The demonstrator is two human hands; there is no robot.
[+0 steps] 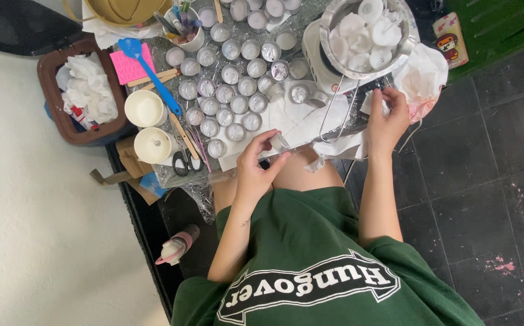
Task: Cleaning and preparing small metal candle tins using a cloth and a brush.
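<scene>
Green-shirted person's left hand (256, 172) pinches 1 small metal cup (279, 142); right hand (387, 118) grips white paper (375, 104). Rows of cups (225, 93) look filled, this 1 probably pending.

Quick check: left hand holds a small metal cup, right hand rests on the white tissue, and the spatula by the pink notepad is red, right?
Not quite. The head view shows the spatula by the pink notepad is blue, not red. The left hand does hold a small metal cup, and the right hand rests on the white tissue.

Colourful cartoon-printed packet (450, 40) top right, on green mat (503, 24)
</scene>
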